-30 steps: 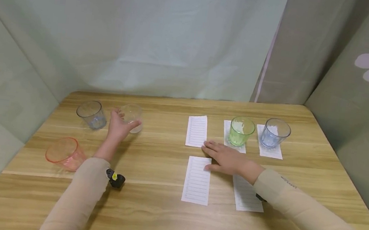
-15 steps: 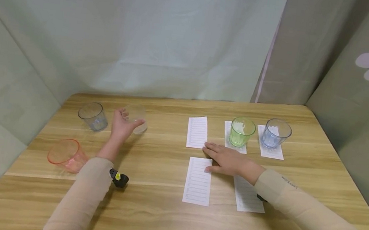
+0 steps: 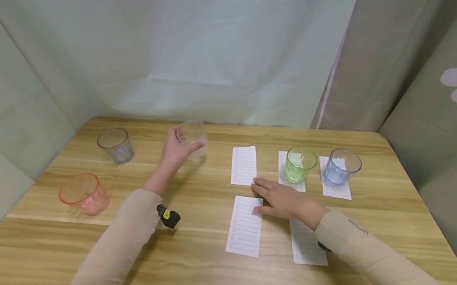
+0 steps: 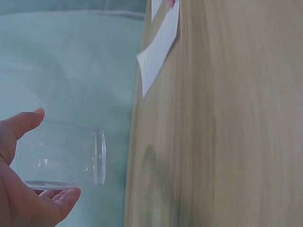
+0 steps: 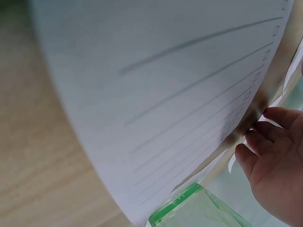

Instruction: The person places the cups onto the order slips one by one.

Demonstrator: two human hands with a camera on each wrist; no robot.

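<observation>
My left hand [image 3: 173,154] grips a clear tumbler [image 3: 195,134] around its side, thumb on one side and fingers on the other. In the left wrist view the tumbler [image 4: 66,153] is raised off the wooden table. My right hand [image 3: 279,200] lies with straight fingers, fingertips right at the lower corner of a lined paper slip [image 3: 244,164] and thumb over the top edge of another lined slip [image 3: 245,228]. Under the right wrist a third slip [image 3: 309,245] is partly hidden. The right wrist view shows this slip close up, with the right hand [image 5: 279,161] beyond it.
On the right, a green tumbler [image 3: 299,168] and a blue tumbler [image 3: 340,169] each stand on a paper slip. At the left are a grey-blue tumbler [image 3: 118,147] and a red tumbler [image 3: 89,196]. A curtain [image 3: 230,57] hangs behind the table.
My left hand has lifted the clear tumbler and carried it to the right, away from the grey-blue one. My right hand has stayed in place.
</observation>
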